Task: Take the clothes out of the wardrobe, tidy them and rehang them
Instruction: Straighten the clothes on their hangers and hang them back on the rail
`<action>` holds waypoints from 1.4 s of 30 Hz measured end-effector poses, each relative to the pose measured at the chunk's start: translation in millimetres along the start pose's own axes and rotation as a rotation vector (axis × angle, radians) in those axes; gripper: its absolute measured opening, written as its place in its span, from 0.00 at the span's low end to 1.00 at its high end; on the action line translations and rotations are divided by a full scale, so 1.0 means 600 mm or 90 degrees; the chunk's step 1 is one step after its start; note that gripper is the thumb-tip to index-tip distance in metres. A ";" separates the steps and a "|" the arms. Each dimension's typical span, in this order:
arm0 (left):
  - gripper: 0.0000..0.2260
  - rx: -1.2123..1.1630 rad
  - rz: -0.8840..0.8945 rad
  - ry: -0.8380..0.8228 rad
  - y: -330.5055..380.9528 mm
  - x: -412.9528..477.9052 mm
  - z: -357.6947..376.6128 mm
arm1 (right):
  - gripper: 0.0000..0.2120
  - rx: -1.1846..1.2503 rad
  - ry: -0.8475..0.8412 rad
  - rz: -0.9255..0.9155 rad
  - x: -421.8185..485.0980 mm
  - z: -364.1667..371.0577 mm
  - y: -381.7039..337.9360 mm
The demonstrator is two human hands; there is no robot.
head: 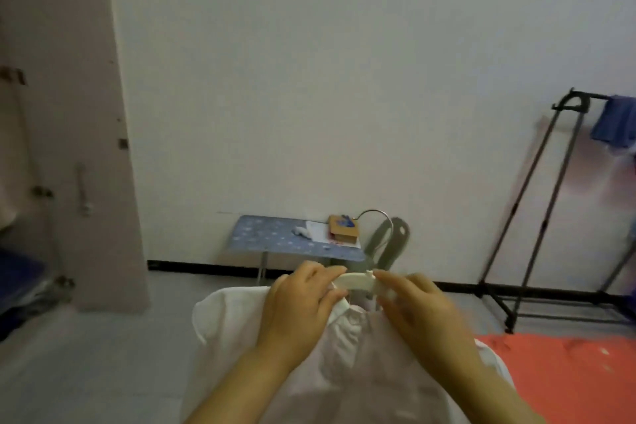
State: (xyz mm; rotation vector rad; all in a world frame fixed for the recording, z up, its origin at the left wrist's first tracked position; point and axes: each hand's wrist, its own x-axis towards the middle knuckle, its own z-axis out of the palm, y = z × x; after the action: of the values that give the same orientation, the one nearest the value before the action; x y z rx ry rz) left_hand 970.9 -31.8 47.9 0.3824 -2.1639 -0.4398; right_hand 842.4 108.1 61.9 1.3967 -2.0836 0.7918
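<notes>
White garment [275,372] is out of the wardrobe [103,182] and hangs in front of the person, low in the centre of the view, its collar draped over a pale hanger [354,280]. The hanger's metal hook [391,225] points up and away, free of any rail.

Grip: the left hand [303,303] has its fingers curled over the hanger's left arm and the collar beneath it. The right hand [420,306] pinches the hanger's right arm just beside the neck. Both hands are closed on the hanger; neither is free.

Progress, as a judgement: removal of this item is done, and it appears to be at the tidying step, with the collar being seated on the hanger. Rehanging is not yet done. How many other garments are left to handle cannot be told.

Containers: the wardrobe stands at the left with its door open. Only a strip of its interior shows, with something pale above and dark blue items lower down, too blurred to identify. A cardboard box [344,232] sits on a small blue-patterned table [275,241] by the wall; its contents cannot be made out. A black clothes rack [537,203] at the right carries a blue cloth [616,124]. An orange sheet [568,379] lies at the lower right.
</notes>
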 end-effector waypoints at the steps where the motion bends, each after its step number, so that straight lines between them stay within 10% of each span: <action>1: 0.12 0.027 -0.018 0.017 -0.034 0.011 -0.012 | 0.20 0.004 0.007 -0.037 0.032 0.033 -0.013; 15: 0.16 0.301 -0.246 0.196 -0.387 0.162 -0.197 | 0.20 0.312 0.017 -0.293 0.430 0.392 -0.217; 42: 0.12 0.395 -0.296 0.442 -1.154 0.403 -0.591 | 0.17 0.456 -0.058 -0.504 1.000 1.002 -0.763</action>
State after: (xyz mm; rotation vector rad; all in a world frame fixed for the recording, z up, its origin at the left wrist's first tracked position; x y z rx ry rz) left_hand 1198.1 -811.5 110.3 1.2012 -1.4682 0.1366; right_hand 1010.7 -839.4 136.9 2.4261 -1.1010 1.1531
